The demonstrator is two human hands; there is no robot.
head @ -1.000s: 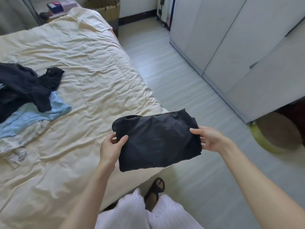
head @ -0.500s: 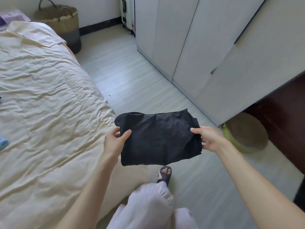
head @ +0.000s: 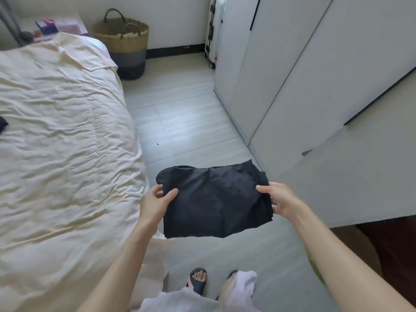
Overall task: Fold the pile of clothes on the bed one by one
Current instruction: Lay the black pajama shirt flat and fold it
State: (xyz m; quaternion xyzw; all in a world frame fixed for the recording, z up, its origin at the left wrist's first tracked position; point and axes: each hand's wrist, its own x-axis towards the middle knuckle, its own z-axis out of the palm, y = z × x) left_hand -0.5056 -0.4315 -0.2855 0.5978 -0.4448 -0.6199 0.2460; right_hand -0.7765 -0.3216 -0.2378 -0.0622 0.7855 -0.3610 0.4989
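Observation:
A folded black garment point(head: 213, 201) hangs flat in the air over the floor, just right of the bed's corner. My left hand point(head: 155, 203) grips its left edge, thumb on top. Its right edge is pinched by my right hand point(head: 279, 199), thumb over the cloth. The bed point(head: 63, 154) with a wrinkled cream cover fills the left. Only a black scrap of the clothes pile point(head: 2, 126) shows at the left border; the rest is out of view.
White wardrobe doors point(head: 304, 86) run along the right. A woven basket point(head: 126, 43) stands by the far wall, a suitcase point(head: 215, 30) beside the wardrobe. A bedside table point(head: 58, 25) holds small items. My sandalled feet point(head: 198, 279) stand on the grey floor.
The view has swung right, away from the bed, and the clothes pile has slid out of sight. Both hands keep the same hold on the folded black garment, now over the floor.

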